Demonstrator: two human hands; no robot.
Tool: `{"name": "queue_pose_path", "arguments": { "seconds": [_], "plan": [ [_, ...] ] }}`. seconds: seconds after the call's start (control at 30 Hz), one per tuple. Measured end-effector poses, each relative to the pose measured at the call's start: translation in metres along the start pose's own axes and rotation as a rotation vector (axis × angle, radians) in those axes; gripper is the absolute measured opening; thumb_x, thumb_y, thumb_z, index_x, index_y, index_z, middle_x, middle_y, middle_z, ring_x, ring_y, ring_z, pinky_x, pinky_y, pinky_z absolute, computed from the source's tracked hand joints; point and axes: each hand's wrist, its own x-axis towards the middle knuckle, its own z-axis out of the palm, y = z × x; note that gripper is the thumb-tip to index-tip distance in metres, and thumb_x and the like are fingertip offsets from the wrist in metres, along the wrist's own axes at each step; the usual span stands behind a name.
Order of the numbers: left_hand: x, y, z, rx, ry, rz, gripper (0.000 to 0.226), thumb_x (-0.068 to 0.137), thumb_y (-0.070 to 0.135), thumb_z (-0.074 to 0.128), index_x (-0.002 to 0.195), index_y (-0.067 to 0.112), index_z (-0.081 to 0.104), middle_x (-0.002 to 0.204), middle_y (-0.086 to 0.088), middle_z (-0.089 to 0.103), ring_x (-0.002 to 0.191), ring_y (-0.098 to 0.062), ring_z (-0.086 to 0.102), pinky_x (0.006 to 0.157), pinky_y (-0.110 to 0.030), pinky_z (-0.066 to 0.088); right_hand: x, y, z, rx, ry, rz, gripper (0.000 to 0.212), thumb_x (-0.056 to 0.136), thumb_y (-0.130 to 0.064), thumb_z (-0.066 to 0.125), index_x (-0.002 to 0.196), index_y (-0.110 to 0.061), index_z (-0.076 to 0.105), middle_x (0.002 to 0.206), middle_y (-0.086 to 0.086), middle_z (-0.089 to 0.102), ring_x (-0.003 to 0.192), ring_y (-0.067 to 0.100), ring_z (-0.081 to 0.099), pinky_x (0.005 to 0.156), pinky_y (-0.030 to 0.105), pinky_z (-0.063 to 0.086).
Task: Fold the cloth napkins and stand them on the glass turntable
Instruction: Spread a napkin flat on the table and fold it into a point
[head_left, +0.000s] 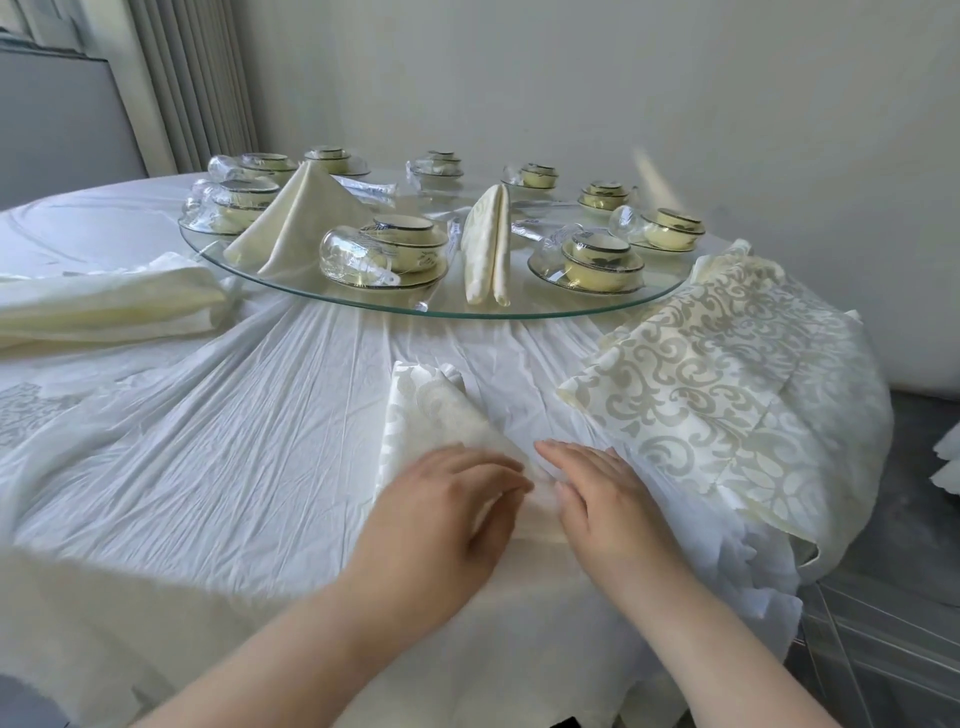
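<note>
A cream patterned napkin (431, 410) lies partly folded on the white tablecloth in front of me. My left hand (447, 499) rests on its near end with the fingers laid over the cloth. My right hand (602, 493) lies flat beside it, fingers straight, touching the napkin's right edge. On the glass turntable (311, 288) stand two folded napkins: a tent-shaped one (301, 218) at the left and a narrow upright one (485, 244) near the front rim.
Several wrapped bowl-and-cup sets (602, 260) ring the turntable. A stack of patterned napkins (717, 374) lies at the right table edge. More cream cloth (104, 306) lies at the left. The table drops off at the right toward a grey floor (909, 597).
</note>
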Motion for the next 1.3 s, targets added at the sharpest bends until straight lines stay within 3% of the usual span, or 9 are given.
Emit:
{"name": "queue_pose_path", "arguments": {
  "seconds": [0.1, 0.2, 0.27, 0.37, 0.8, 1.07, 1.13, 1.2, 1.3],
  "plan": [
    [0.019, -0.017, -0.019, 0.326, -0.283, 0.087, 0.048, 0.085, 0.043, 0.033, 0.11, 0.02, 0.066, 0.113, 0.005, 0.066, 0.112, -0.01, 0.056, 0.102, -0.026, 0.034, 0.0, 0.0, 0.001, -0.025, -0.023, -0.024, 0.048, 0.067, -0.009, 0.033, 0.094, -0.014, 0.072, 0.091, -0.003, 0.072, 0.085, 0.014, 0.068, 0.087, 0.024, 0.043],
    [0.033, -0.033, -0.019, 0.38, -0.687, 0.003, 0.09, 0.07, 0.072, 0.0, 0.145, 0.028, 0.023, 0.152, 0.011, 0.019, 0.14, -0.001, 0.009, 0.105, -0.015, -0.007, 0.001, 0.001, 0.001, -0.057, -0.046, -0.051, 0.048, 0.067, -0.008, 0.032, 0.09, -0.017, 0.073, 0.09, -0.006, 0.073, 0.082, 0.015, 0.07, 0.088, 0.022, 0.034],
    [0.041, -0.04, -0.012, 0.402, -0.844, 0.017, 0.077, 0.08, 0.066, -0.002, 0.147, 0.03, 0.008, 0.155, 0.012, 0.003, 0.14, 0.0, -0.007, 0.102, -0.014, -0.015, 0.0, 0.003, 0.003, -0.068, -0.063, -0.05, 0.048, 0.068, -0.009, 0.033, 0.091, -0.017, 0.073, 0.091, -0.007, 0.072, 0.089, 0.014, 0.067, 0.09, 0.02, 0.032],
    [0.052, -0.04, -0.005, 0.325, -0.901, -0.003, 0.052, 0.099, 0.043, 0.017, 0.147, 0.027, 0.004, 0.155, 0.012, 0.001, 0.139, 0.001, -0.008, 0.106, -0.016, -0.014, -0.001, 0.007, 0.005, -0.047, -0.062, -0.039, 0.047, 0.069, -0.009, 0.033, 0.094, -0.014, 0.073, 0.095, -0.004, 0.072, 0.103, 0.013, 0.049, 0.101, 0.013, 0.018],
    [0.073, -0.096, -0.004, 0.315, -0.753, -0.23, 0.048, 0.101, 0.033, 0.019, 0.147, 0.024, 0.008, 0.155, 0.01, 0.004, 0.141, -0.003, -0.003, 0.107, -0.015, -0.008, -0.005, 0.014, 0.011, -0.081, -0.001, -0.094, 0.051, 0.066, -0.01, 0.032, 0.098, -0.017, 0.071, 0.099, -0.008, 0.071, 0.108, 0.012, 0.044, 0.099, 0.012, 0.019],
    [0.068, -0.107, -0.025, 0.384, -0.257, -0.325, 0.038, 0.096, 0.014, 0.039, 0.133, 0.018, 0.047, 0.14, 0.002, 0.044, 0.128, -0.018, 0.04, 0.102, -0.026, 0.028, -0.004, 0.013, 0.012, -0.062, 0.021, -0.091, 0.051, 0.066, -0.008, 0.03, 0.094, -0.013, 0.073, 0.095, -0.003, 0.072, 0.107, 0.015, 0.043, 0.102, 0.011, 0.013],
    [0.063, -0.099, -0.036, 0.331, -0.107, -0.242, 0.031, 0.093, 0.013, 0.045, 0.12, 0.015, 0.06, 0.126, 0.0, 0.057, 0.115, -0.021, 0.052, 0.088, -0.028, 0.038, -0.004, 0.013, 0.012, -0.052, 0.015, -0.087, 0.05, 0.067, -0.008, 0.031, 0.094, -0.012, 0.073, 0.096, -0.002, 0.072, 0.106, 0.015, 0.044, 0.102, 0.011, 0.013],
    [0.053, -0.084, -0.049, 0.211, -0.072, -0.062, 0.029, 0.087, 0.03, 0.047, 0.101, 0.016, 0.069, 0.101, 0.005, 0.064, 0.093, -0.014, 0.06, 0.074, -0.025, 0.043, -0.003, 0.013, 0.012, -0.034, 0.011, -0.078, 0.049, 0.068, -0.009, 0.031, 0.095, -0.011, 0.072, 0.096, -0.001, 0.072, 0.106, 0.014, 0.044, 0.102, 0.011, 0.014],
    [0.03, -0.062, -0.062, 0.047, -0.337, 0.078, 0.038, 0.073, 0.051, 0.048, 0.095, 0.027, 0.067, 0.094, 0.021, 0.057, 0.091, -0.001, 0.052, 0.075, -0.015, 0.041, -0.002, 0.012, 0.011, -0.02, 0.024, -0.069, 0.047, 0.068, -0.009, 0.032, 0.093, -0.009, 0.072, 0.094, 0.001, 0.072, 0.103, 0.015, 0.045, 0.102, 0.012, 0.015]
  ]
}}
